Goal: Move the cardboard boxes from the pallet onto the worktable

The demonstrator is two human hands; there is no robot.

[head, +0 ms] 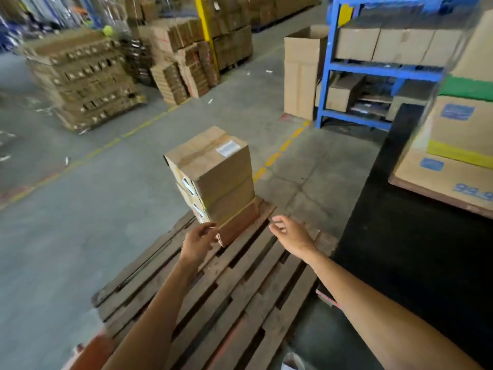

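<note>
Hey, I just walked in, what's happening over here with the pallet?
A person is reaching both bare hands toward a stack of cardboard boxes standing at the far end of a wooden pallet. The left hand is by the stack's bottom box, fingers loosely curled; whether it touches is unclear. The right hand is open, clear of the stack. Nothing is lifted yet.

A stack of brown cardboard boxes [213,180] stands at the far corner of the wooden pallet [240,284], three high as far as I can tell. The top box is taped shut with a white label on its lid; more white labels show down the stack's left side.
</note>
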